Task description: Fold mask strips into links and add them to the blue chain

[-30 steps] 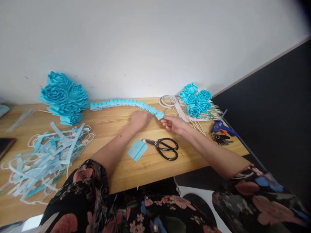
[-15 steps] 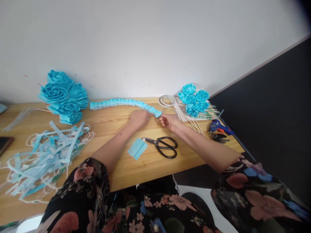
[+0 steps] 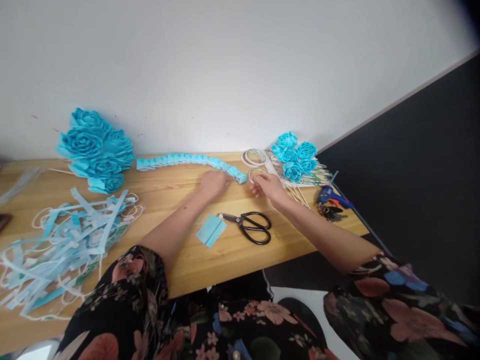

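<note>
A long row of folded light-blue paper pieces (image 3: 180, 159) lies across the back of the wooden table (image 3: 225, 250). My left hand (image 3: 213, 183) rests on the table with its fingers closed against the row's right end. My right hand (image 3: 265, 185) sits just right of that end, its fingers curled beside a white tape ring (image 3: 258, 172); whether it grips the ring is unclear. Black scissors (image 3: 250, 226) lie shut in front of both hands, and a folded blue paper piece (image 3: 211, 230) lies to their left.
A cluster of blue paper roses (image 3: 95, 149) stands at the back left. A heap of blue and white paper strips (image 3: 67, 240) covers the left side. Smaller roses on sticks (image 3: 294, 157), more tape rings (image 3: 253, 156) and a blue glue gun (image 3: 332, 196) lie at the right.
My right hand has moved back and slightly up, from the row's tip to the tape ring. My left hand has stayed at the row's right end.
</note>
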A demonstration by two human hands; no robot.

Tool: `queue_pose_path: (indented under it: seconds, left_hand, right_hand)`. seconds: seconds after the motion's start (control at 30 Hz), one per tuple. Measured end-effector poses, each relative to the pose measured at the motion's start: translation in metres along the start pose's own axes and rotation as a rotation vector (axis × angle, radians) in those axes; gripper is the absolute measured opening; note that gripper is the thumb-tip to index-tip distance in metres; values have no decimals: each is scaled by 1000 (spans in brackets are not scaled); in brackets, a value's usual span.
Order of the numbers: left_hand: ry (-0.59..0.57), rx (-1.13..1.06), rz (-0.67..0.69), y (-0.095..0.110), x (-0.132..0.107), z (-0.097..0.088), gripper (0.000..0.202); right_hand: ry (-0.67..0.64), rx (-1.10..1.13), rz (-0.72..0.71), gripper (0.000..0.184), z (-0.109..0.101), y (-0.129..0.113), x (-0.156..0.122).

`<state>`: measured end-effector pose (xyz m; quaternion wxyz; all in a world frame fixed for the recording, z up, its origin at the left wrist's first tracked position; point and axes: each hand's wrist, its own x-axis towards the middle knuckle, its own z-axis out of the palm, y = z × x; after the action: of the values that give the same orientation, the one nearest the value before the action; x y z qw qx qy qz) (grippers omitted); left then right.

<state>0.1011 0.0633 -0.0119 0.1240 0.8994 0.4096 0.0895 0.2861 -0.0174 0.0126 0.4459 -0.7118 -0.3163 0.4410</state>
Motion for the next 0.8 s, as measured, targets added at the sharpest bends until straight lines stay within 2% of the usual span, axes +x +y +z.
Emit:
queue_pose_path:
  seconds: [0.1,0.17,0.33,0.5,0.6,0.8]
  left_hand:
    - [-3,23,9,2,-1,-3,40]
    - [-8,38,-3,3,-2,-5,40]
    - [-7,43,4,2,-1,-5,41]
    - [4,34,-17,3,-1,-4,41]
    - [3,32,-14,3,-2,-5,40]
    - [-1,43,-23,4,-2,-5,41]
  right_hand:
    - [106,-466,-369,8,-10,-2,15]
    - [85,-667,-489,14,-13,-5,25]
    - [22,-840,-486,19,-11,-8,39]
    - [-90,-853,-494,17,-10,-7,48]
    - [-96,-867,-490,15,-8,-4,52]
    - [-141,-826,-714,11,-10,7,53]
